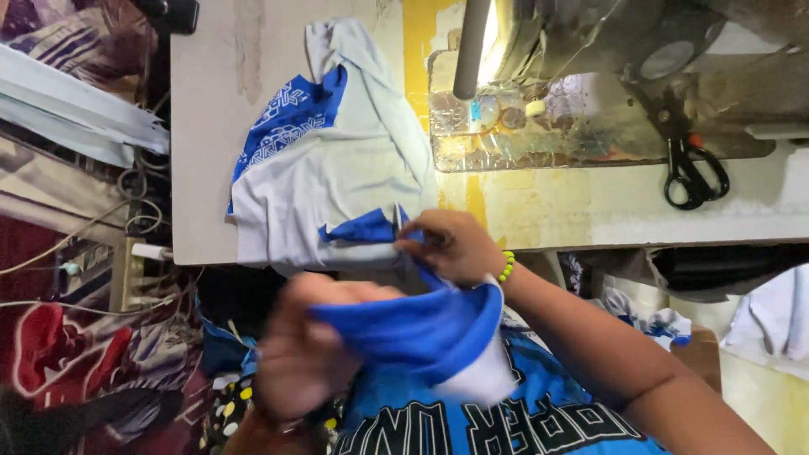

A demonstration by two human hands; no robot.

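Right hand (451,246) pinches the blue strip (421,324) at the bench (211,126) edge, against the grey garment (337,177). Left hand (308,350), blurred, grips the strip's lower fold. Edges are best kept aligned and taut. Scissors (693,173) lie well apart by the machine (590,101).

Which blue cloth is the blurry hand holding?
The left hand holds the plain blue band; the patterned blue patch lies untouched on the table.
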